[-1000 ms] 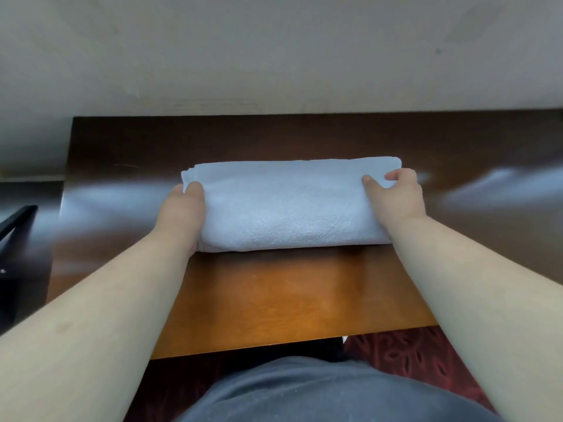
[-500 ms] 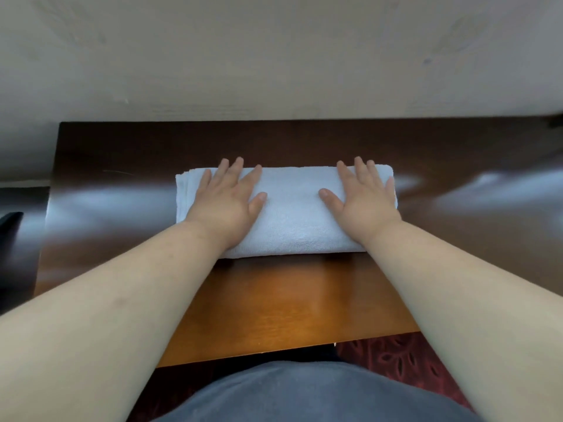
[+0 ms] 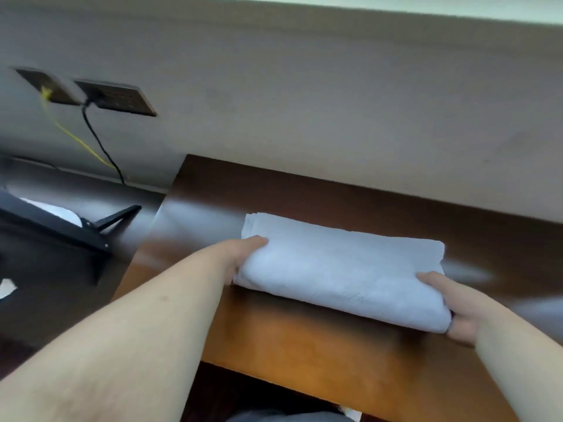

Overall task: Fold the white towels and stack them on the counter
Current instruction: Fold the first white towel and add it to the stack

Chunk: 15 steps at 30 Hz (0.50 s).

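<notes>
Both hands, left hand [image 3: 243, 254] and right hand [image 3: 451, 306], grasp ends of folded white terry towel [image 3: 341, 272], likely lifting it off brown wooden worktop [image 3: 304, 345] for stacking.

Two bare arms, no sleeves. No rings, no watch, no gloves on the left hand [image 3: 243, 254] or the right hand [image 3: 457, 309]. Tiny dark spot on the left arm [image 3: 166, 297]. Short, plain thumbs. Bit of grey clothing [image 3: 289, 417] at the bottom edge, too little to tell more.
</notes>
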Motion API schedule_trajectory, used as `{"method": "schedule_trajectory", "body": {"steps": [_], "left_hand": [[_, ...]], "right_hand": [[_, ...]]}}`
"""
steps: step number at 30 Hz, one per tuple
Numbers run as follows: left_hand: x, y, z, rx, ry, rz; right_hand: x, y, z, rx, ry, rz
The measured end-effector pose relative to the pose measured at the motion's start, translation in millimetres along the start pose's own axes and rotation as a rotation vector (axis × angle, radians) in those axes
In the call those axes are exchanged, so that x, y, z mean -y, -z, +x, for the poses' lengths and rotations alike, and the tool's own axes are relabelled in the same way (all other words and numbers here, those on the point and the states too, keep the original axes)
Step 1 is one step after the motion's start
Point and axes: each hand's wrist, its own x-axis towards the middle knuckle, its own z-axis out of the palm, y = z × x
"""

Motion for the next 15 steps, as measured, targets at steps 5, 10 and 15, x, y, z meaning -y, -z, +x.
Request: {"method": "schedule_trajectory", "body": {"steps": [5,10,15], "left_hand": [[20,20,-31,-0.013,-0.027,-0.117],[6,71,-34,-0.087,-0.158,-0.206],[-39,139,-4,-0.107,-0.272,-0.261]], "right_hand": [[12,-16,-14,0.088,0.092,-0.031],[37,-65,-18,0.193,0.245,-0.058],[61,-144,3,0.182,0.331,-0.010]]}}
